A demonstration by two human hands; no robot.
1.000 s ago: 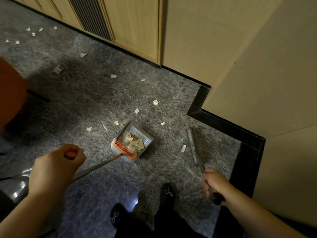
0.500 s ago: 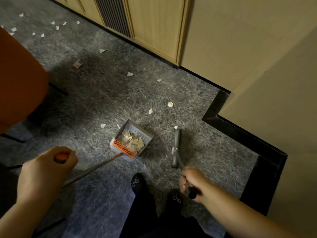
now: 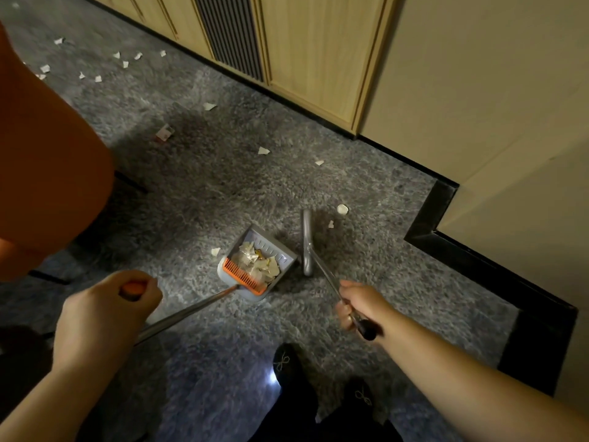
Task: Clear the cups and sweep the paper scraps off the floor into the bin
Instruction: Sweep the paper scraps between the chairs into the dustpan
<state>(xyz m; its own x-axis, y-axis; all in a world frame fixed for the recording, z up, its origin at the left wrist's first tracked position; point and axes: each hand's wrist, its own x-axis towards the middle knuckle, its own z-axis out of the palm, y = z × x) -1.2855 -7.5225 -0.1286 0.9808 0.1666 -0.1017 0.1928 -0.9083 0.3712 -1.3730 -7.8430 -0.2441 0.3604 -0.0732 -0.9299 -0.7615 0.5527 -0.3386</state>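
Between both hands, one dustpan sits on the floor, holding a pile of paper scraps. Left hand grips its handle; right hand grips one broom just beside it.

Grey speckled floor, dimly lit, bright glare spot at six o'clock. Pale wooden cabinet doors with slatted vent at twelve. Plain beige wall with black skirting at three. Orange chair at nine.
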